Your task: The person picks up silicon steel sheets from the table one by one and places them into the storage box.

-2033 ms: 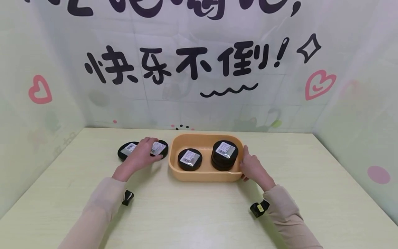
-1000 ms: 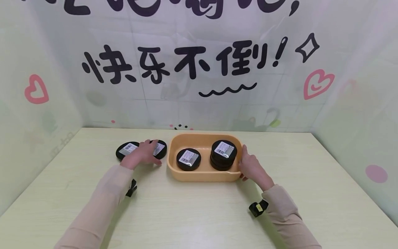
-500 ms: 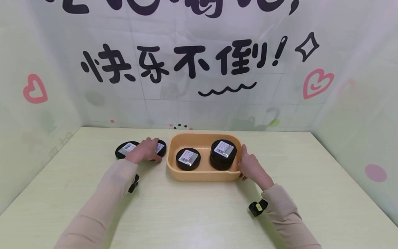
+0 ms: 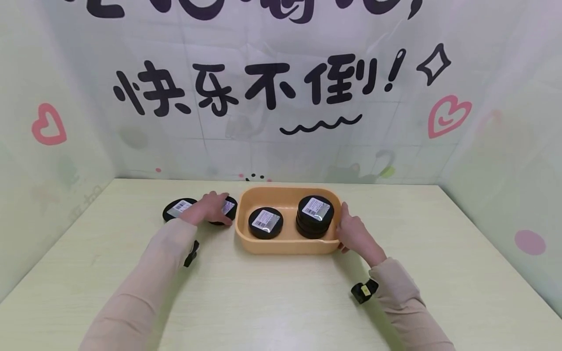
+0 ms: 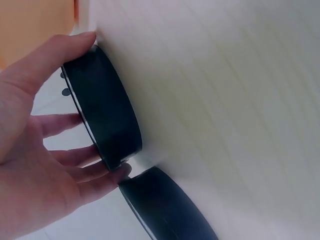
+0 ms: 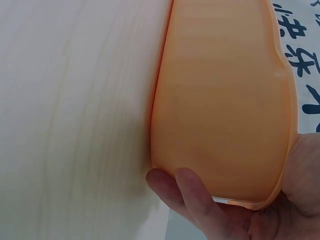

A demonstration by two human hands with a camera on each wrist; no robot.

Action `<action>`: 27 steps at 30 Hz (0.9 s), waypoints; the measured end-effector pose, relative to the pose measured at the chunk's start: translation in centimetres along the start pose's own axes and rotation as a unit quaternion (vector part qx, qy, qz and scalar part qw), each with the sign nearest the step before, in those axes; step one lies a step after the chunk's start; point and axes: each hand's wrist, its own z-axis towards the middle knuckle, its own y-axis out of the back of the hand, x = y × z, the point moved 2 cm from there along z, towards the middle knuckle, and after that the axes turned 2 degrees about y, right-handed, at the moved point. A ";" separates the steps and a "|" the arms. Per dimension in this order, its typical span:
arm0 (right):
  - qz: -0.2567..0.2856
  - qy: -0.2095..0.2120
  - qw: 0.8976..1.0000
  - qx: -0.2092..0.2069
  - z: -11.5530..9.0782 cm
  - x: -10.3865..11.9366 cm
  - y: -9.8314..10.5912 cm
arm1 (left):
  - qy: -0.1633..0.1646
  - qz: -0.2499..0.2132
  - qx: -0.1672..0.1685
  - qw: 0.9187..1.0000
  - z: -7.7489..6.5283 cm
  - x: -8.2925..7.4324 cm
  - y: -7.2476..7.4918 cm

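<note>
My left hand point(image 4: 210, 207) grips a flat, round black container point(image 4: 229, 206) with a white-and-silver label. In the left wrist view the thumb is at one end of this container point(image 5: 102, 105) and fingertips are at the other. A second black container point(image 4: 175, 209) lies just left of it, partly behind the hand. My right hand point(image 4: 354, 233) holds the right end of an orange tray point(image 4: 285, 247), its fingers curled against the outer wall point(image 6: 220, 105). Inside the tray sit a single black container point(image 4: 265, 223) on the left and a stack of them point(image 4: 315, 217) on the right.
All of this stands on a pale wooden table point(image 4: 272, 302). A printed cloth backdrop point(image 4: 281, 146) rises behind the table's far edge and along both sides. Small black devices are strapped at the left wrist point(image 4: 191, 253) and right wrist point(image 4: 364, 291).
My left hand has settled around the right-hand loose container, which has now shifted slightly right, toward the tray. The right hand and tray have kept their places.
</note>
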 end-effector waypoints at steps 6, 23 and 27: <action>0.001 0.002 1.000 -0.003 0.1 -0.1 0.0 | -0.002 0.001 -0.010 1.000 0.4 0.1 0.0; 0.004 -0.001 1.000 -0.001 0.1 -0.1 0.0 | 0.004 -0.009 -0.056 0.998 -0.2 -0.4 0.9; 0.000 -0.001 1.000 0.001 0.0 0.0 0.1 | 0.004 -0.018 -0.068 0.998 -0.6 -0.6 1.4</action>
